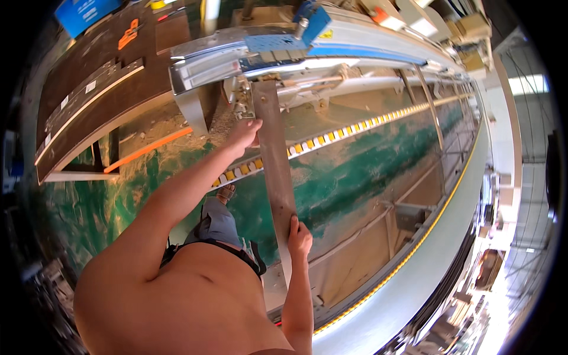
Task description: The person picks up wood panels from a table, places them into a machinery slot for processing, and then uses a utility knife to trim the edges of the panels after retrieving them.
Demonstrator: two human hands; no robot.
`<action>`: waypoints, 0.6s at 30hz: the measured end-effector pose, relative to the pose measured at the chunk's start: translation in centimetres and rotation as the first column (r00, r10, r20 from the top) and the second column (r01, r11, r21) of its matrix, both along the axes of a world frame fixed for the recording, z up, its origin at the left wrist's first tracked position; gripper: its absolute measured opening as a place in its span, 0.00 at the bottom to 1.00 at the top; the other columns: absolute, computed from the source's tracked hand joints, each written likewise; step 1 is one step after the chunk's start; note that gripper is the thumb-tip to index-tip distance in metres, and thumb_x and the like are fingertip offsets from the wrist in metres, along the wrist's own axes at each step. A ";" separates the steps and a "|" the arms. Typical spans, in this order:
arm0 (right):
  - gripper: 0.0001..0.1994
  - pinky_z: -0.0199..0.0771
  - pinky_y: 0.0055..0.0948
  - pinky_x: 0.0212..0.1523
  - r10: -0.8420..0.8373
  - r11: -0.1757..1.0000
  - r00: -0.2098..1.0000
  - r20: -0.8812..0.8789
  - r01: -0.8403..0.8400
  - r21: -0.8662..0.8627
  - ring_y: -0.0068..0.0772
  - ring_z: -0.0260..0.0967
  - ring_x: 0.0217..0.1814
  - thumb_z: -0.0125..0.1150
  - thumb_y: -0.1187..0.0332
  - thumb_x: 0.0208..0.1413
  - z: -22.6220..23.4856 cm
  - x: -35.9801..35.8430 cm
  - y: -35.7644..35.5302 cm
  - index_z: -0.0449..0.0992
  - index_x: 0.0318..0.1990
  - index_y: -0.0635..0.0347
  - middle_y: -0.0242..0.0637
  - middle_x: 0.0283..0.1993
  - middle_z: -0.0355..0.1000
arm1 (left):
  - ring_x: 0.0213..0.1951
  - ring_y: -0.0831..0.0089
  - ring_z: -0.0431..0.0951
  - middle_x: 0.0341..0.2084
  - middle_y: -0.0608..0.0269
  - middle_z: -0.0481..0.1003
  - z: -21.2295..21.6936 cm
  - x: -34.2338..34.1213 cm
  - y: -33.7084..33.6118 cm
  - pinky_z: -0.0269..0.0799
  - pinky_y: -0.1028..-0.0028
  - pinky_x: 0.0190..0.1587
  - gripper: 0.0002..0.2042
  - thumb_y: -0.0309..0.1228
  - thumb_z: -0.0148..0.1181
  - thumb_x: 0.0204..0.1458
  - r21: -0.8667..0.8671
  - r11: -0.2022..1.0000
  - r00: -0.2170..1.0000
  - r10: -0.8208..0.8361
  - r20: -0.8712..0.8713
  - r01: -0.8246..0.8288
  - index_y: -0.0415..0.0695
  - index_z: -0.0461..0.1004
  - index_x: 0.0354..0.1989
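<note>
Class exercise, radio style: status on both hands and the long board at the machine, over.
Left hand gripping the long board near its far end. Right hand gripping its near end. Board's far end at the grey machine. Nothing blocking seen.

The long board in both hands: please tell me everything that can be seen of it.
The long board is a narrow, flat, grey-brown strip, seemingly wood. It runs from the machine at its far end back toward the person. The left hand holds its left edge near the far end; the right hand holds its right edge near the near end.
</note>
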State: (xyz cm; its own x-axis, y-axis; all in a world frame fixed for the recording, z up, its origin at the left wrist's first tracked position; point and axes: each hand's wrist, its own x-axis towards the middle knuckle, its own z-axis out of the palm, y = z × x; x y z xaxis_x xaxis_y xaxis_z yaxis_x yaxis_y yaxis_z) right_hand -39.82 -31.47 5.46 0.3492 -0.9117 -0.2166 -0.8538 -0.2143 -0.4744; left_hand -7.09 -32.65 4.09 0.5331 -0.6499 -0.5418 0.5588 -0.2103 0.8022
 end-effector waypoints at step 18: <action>0.15 0.67 0.39 0.43 0.333 0.942 0.882 0.334 -0.325 -0.079 0.46 0.70 0.41 0.55 0.60 0.54 -2.1 21.7 -19.9 0.74 0.37 0.65 0.45 0.38 0.72 | 0.42 0.45 0.74 0.37 0.35 0.74 -8.5 14.1 -11.0 0.71 0.58 0.43 0.26 0.47 0.47 0.54 0.365 0.767 0.835 0.390 0.388 -0.527 0.29 0.74 0.35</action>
